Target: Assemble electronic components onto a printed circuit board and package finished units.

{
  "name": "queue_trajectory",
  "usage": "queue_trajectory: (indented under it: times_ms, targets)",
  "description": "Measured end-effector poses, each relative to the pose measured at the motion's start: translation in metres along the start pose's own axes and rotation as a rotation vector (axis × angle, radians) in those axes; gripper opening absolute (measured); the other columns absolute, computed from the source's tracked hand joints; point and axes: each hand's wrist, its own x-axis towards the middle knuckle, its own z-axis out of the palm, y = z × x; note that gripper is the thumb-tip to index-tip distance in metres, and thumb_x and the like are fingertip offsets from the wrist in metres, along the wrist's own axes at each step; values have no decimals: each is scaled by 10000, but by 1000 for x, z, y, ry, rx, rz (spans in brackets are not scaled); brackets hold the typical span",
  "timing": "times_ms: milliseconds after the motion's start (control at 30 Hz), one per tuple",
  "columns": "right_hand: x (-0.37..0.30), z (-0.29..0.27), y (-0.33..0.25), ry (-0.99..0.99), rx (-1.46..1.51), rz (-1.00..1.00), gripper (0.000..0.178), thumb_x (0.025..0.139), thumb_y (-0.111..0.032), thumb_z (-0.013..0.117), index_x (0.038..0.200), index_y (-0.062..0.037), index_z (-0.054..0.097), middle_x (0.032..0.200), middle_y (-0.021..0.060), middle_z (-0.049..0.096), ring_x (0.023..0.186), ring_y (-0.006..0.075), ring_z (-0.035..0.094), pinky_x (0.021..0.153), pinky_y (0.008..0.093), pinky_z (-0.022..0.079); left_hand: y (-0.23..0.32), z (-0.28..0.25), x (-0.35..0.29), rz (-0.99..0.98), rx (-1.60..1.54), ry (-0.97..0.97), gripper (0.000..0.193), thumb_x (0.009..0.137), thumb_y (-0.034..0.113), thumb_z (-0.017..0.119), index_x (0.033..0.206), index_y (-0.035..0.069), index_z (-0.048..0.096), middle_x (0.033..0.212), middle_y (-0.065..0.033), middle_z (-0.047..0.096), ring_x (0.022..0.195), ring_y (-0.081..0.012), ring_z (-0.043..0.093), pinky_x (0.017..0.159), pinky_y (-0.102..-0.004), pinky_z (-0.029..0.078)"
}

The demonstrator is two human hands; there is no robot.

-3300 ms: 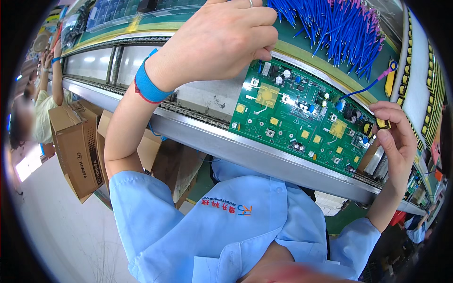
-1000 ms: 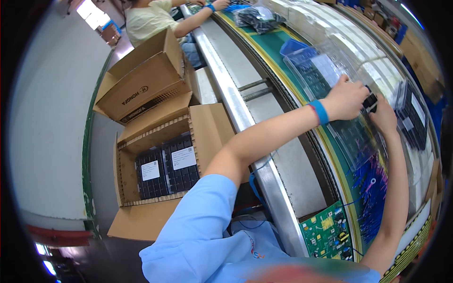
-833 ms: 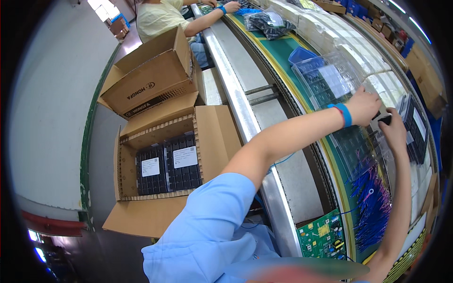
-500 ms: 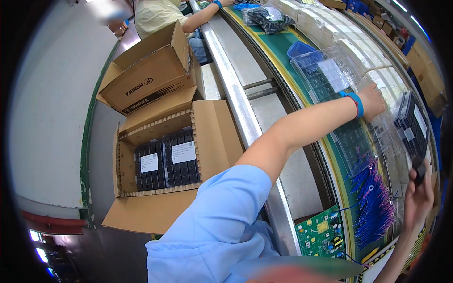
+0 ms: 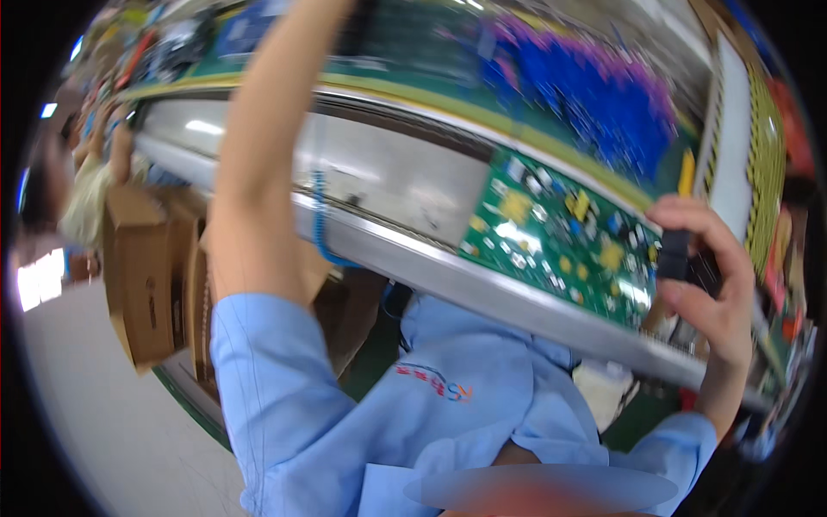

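My right hand (image 5: 719, 280) is closed on a small black block-shaped component (image 5: 673, 254), pinched between thumb and fingers. It is at the right end of a green circuit board (image 5: 560, 237) crowded with parts, which lies across the metal rails of the line. My left forearm (image 5: 263, 129) stretches up past the upper edge, so the left hand is out of sight. Beyond the board lies a blurred heap of blue wires with pink ends (image 5: 594, 95) on the green work surface.
The metal rail (image 5: 388, 246) runs between my body and the board, with a blue coiled cord (image 5: 319, 215) hanging over it. Cardboard boxes (image 5: 138, 276) stand at the left, near another person in a yellow top (image 5: 86, 202). A yellow stick-like thing (image 5: 687, 172) is near my right hand.
My view has swung toward the circuit board and my body. The right hand, still pinching the black component, has come to the board's right end. The left hand has gone out of view.
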Motion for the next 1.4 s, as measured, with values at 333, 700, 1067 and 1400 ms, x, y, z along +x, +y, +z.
queue_trajectory:
  times_ms: [333,700,1067,1400]
  targets:
    - [-45,21,81,66,-503,-268,566,704,34,640,1250,-53,519,1020,117,562,783,237,528,694,309,456,99,-61,-137,-212,-1729,-246,346,897,125,559,1211,-12,509,1032,-131,613,876,-215,634,784,-306,525]
    - [-44,44,102,57,-947,-339,549,772,-64,622,1287,-39,435,949,123,560,837,303,595,666,382,499,189,-72,-208,-321,-1529,-497,456,808,119,648,1237,29,524,966,-7,579,611,-29,411,526,-160,330]
    - [-46,36,98,94,-751,-354,517,729,-77,686,1216,-43,513,967,128,570,860,288,592,721,357,494,226,-62,-214,223,-993,-370,504,709,34,719,1185,57,554,951,-75,563,801,-202,553,727,-295,465]
    - [-62,8,118,12,-16,-162,297,730,64,621,1000,-16,526,973,42,513,965,145,504,881,272,401,244,-67,-207,416,-701,-403,417,694,24,707,1087,37,569,992,-109,559,877,-314,588,734,-386,494]
